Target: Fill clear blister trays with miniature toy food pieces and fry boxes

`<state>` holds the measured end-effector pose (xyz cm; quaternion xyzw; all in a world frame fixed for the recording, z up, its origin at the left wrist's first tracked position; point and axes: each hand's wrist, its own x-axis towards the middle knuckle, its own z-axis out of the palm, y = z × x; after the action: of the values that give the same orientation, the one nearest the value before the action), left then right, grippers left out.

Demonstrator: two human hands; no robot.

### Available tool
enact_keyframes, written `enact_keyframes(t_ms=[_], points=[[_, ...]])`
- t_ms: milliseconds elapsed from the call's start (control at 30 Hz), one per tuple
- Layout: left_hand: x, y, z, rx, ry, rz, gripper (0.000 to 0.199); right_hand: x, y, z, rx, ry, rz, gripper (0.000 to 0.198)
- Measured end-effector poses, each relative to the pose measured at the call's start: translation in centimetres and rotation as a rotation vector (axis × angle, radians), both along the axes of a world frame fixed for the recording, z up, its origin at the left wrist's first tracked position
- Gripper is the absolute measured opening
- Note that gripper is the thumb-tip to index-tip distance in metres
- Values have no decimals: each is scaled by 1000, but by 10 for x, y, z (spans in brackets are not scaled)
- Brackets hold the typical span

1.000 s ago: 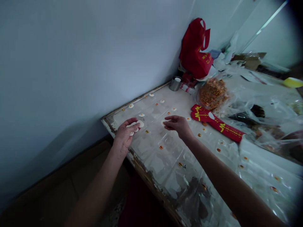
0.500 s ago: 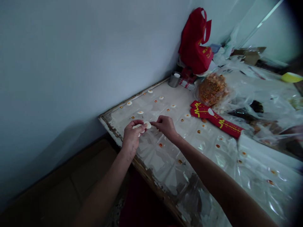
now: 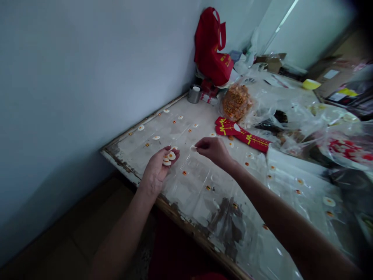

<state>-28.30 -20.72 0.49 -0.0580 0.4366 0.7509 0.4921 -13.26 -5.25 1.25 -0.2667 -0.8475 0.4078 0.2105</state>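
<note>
Several small fried-egg charms (image 3: 171, 156), white with orange yolks, lie in my left hand (image 3: 154, 171), which is curled under them with the thumb alongside. To its right, my right hand (image 3: 214, 151) pinches one white piece (image 3: 193, 148) at its fingertips, just over the plastic sheet. It looks like another egg charm, though its yolk does not show. Beneath both hands, the clear plastic sheet (image 3: 198, 184) covers the table. Spread over it in rows are more egg charms (image 3: 156, 137) and little burger-like pieces (image 3: 184, 173).
Red socks (image 3: 243, 135) with yellow marks lie right of the rows. Behind them are a bag of orange-brown bits (image 3: 236, 102), a metal cup (image 3: 194, 94) and a red tote bag (image 3: 211, 46). Crumpled plastic bags (image 3: 294, 120) fill the right side. A wall (image 3: 87, 70) borders the table's far left edge.
My right hand has moved away from my left with a white piece between its fingers. The left hand has opened somewhat, showing the egg charms. The view has turned right.
</note>
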Motion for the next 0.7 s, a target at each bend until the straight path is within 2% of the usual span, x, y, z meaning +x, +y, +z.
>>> enact_keyframes(t_ms=[67, 133, 200, 300, 333, 400, 467, 500, 600, 633, 700], points=[[-5, -3, -3, 49, 48, -61, 23, 16, -2, -10, 317, 13, 148, 15], [-5, -5, -7, 91, 113, -142, 27, 28, -8, -22, 523, -3, 330, 19], [-1, -6, -9, 76, 165, -185, 33, 36, -14, -34, 643, -37, 424, 23], [8, -4, -10, 22, 258, -198, 40, 41, -21, -43, 654, -33, 472, 30], [12, -3, -9, 7, 286, -194, 40, 42, -22, -42, 622, -7, 449, 33], [18, 0, -7, -33, 333, -202, 40, 44, -24, -33, 478, 60, 276, 34], [27, 4, -3, -67, 362, -239, 39, 45, -25, -17, 223, 97, 43, 29], [33, 7, -1, -69, 371, -268, 39, 45, -25, -7, 76, 93, -21, 27], [54, 16, 4, -26, 376, -372, 38, 50, -20, 19, -305, 47, 38, 31], [61, 19, 5, -8, 370, -402, 36, 54, -18, 24, -397, 37, 53, 30], [71, 22, 6, 2, 329, -437, 32, 67, -14, 25, -546, 16, -18, 27]])
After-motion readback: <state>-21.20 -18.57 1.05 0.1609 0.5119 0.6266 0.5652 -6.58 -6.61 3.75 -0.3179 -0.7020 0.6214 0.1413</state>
